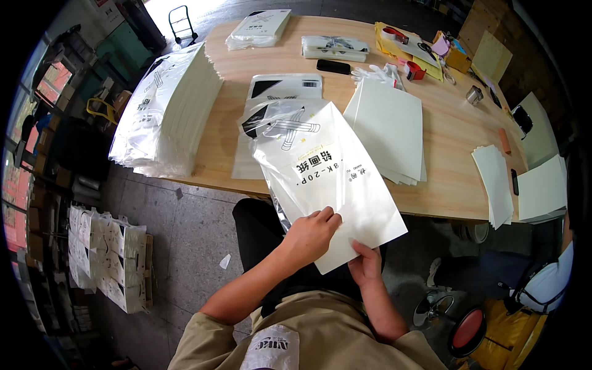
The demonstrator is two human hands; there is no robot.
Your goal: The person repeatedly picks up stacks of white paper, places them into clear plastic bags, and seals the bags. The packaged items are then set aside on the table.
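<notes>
A stack of white drawing paper (377, 217) sits tilted partly inside a clear printed plastic bag (295, 154), held off the table's front edge. The paper's right side and lower corner stick out of the bag. My left hand (314, 234) lies over the bag's lower part, fingers curled and pinching at its film. Below it, my right hand (366, 262) grips the paper's bottom edge, thumb on top and the other fingers hidden underneath. Just beyond are a flat printed bag (285, 85) and a pile of bare white sheets (388, 126).
A tall stack of filled bags (166, 114) stands on the left of the wooden table (447, 160). Farther back lie a phone (333, 66), white gloves (383, 75) and a red tape dispenser (414, 71). Another person (549, 277) sits at the right, near more paper (542, 188).
</notes>
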